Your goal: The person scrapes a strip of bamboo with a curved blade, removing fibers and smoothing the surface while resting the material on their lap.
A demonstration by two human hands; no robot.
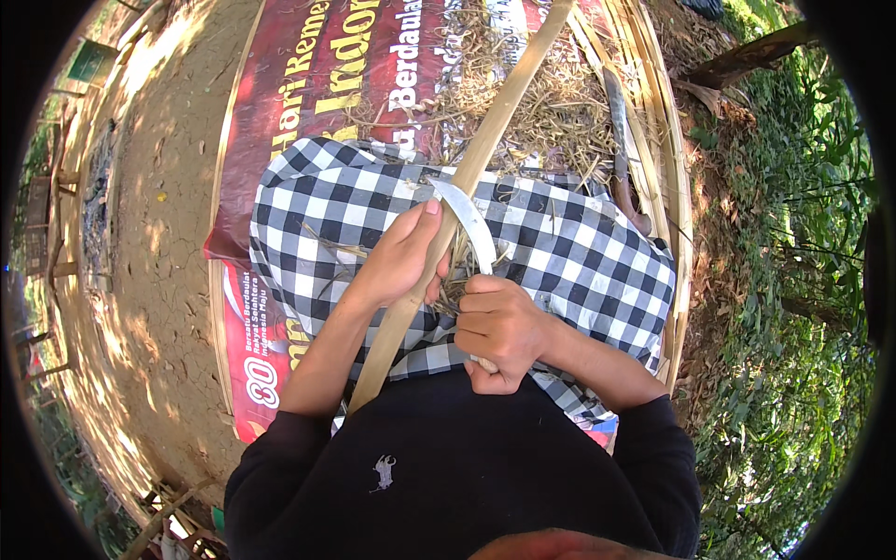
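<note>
A long, flat bamboo strip (500, 115) slants across my lap, from near my belly up to the far right. My left hand (407, 254) is closed round the strip's left side, the thumb lying along it close to the blade. In my right hand (499, 329) is a curved knife (469, 220), gripped in a fist by its pale handle. Its blade arcs up and to the left, with the tip at the strip beside my left thumb. A black and white checked cloth (579, 247) covers my legs beneath both hands.
Bamboo shavings (532, 107) lie heaped on a red printed banner (245, 187) beyond my knees. A sheathed-looking long blade (618, 140) rests at the right, beside split bamboo lengths (674, 187). Dry earth (168, 252) stretches to the left; green plants (793, 243) grow at right.
</note>
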